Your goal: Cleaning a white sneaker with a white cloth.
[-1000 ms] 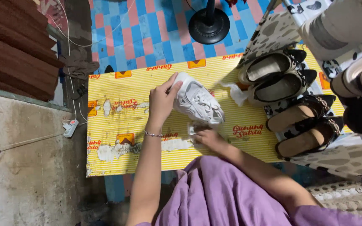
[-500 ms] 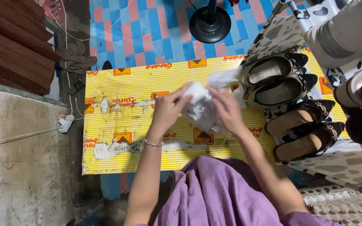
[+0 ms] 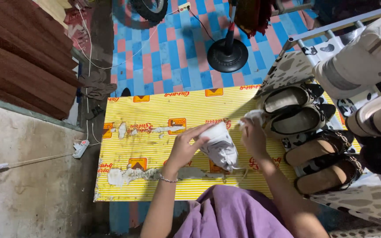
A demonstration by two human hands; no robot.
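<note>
You held the white sneaker (image 3: 219,147) up off the yellow striped mat (image 3: 155,176), not resting on it, and this was probably so that its side could be reached freely. Your left hand (image 3: 185,147) was closed around the heel end of the shoe, with the fingers wrapped over the top edge and the thumb below, so the shoe was steady and tilted with its toe pointing toward you. Loose laces hung down from the toe end. Your right hand (image 3: 253,136) was on the other side of the sneaker, and its fingers were pinched on a small white cloth (image 3: 251,117) (it may be a tissue; I cannot tell which). The cloth was just beside the shoe's upper edge; whether it really touched the shoe at that instant is not clear.

The mat lay flat on the floor under your hands, and I judge it served to keep the shoe and the dirt away from the bare concrete and the checked blue and pink flooring (image 3: 173,53). To your right, a low rack with a spotted cover (image 3: 287,66) carried two pairs of flat shoes (image 3: 305,119) in a row, openings up, near your right hand. A black fan base (image 3: 227,55) stood beyond the mat, well apart.
</note>
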